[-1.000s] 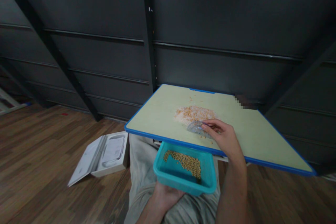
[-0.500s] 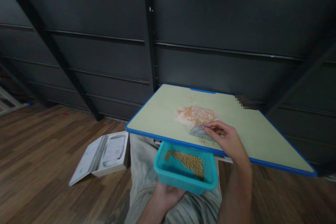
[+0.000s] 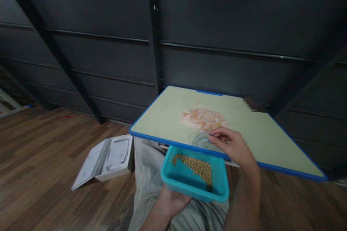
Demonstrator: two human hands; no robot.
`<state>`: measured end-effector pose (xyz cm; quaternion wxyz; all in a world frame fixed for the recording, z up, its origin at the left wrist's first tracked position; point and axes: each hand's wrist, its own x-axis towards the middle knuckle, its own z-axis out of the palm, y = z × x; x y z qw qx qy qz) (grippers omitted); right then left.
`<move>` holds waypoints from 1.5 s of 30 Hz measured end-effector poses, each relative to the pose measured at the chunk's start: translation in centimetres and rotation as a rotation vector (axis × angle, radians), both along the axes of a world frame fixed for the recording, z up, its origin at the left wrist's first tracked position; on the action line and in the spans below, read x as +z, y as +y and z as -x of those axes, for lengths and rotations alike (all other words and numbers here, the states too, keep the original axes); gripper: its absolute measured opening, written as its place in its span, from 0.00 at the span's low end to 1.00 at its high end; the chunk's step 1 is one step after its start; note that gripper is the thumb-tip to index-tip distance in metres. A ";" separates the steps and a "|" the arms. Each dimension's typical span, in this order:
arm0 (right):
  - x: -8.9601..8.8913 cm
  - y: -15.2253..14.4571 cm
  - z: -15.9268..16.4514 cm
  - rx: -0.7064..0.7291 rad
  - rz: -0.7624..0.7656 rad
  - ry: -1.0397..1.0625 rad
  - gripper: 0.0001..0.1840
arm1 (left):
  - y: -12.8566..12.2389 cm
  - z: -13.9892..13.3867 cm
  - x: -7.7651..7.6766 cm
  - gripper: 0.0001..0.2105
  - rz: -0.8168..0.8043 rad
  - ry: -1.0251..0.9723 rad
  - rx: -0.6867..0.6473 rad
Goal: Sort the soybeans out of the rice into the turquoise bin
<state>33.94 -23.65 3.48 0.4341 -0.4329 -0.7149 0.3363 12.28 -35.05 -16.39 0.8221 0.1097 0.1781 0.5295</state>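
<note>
My right hand [image 3: 229, 144] pinches a clear plastic protractor [image 3: 202, 140] at the near edge of the pale green board [image 3: 265, 137]. Just beyond it lies a heap of soybeans mixed with white grains [image 3: 204, 118]. From below, my left hand [image 3: 175, 198] supports a turquoise plastic tub [image 3: 187, 187], held over my lap under the board's front edge. Golden soybeans [image 3: 196, 166] cover part of the tub's bottom. The fingers of my left hand are mostly hidden beneath the tub.
An opened white box [image 3: 115, 157] rests on the wooden floor [image 3: 48, 158] to the left. Dark wall panels [image 3: 108, 54] rise behind the board, which has a blue rim. A blurred-out dark patch [image 3: 255, 104] sits at its far right edge.
The protractor has come nearer to the board's front edge, and the few loose beans beside it no longer show there. The tub has shifted slightly right.
</note>
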 end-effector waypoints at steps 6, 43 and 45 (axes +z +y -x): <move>-0.6 1.0 -0.2 -0.164 -0.132 0.037 0.16 | -0.3 0.3 -1.0 0.17 0.008 0.024 0.001; -0.6 1.1 -0.2 -0.149 -0.234 0.070 0.13 | -0.4 0.1 0.5 0.24 -0.012 0.020 -0.010; -0.6 1.0 -0.2 -0.145 -0.230 0.061 0.13 | -0.3 0.0 0.5 0.27 -0.017 0.014 -0.010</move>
